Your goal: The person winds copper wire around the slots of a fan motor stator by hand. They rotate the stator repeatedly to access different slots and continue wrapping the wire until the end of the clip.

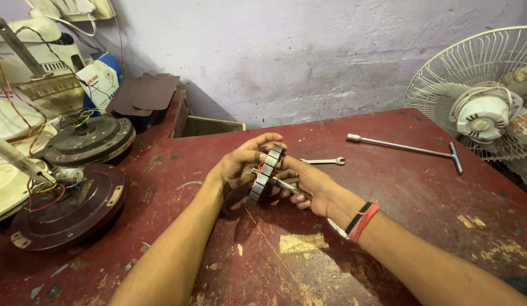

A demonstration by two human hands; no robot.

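The stator, a grey laminated ring with copper-coloured winding showing at its edge, stands on edge between the two hands just above the red surface. The left hand is closed around its far side, fingers curled over the top rim. The right hand grips the metal shaft that sticks out of the ring's centre toward that hand (a black and red band sits on that wrist). A thin copper wire trails from the ring down over the surface toward the person.

Just beyond the right hand lies a small open-ended spanner, and farther out to the right a T-handled socket wrench. Well left of the left hand rest two round dark motor housings with coloured leads. Behind the wrench, off the right edge of the surface, stands a white fan with a wire guard. The pale plastered wall closes the view.
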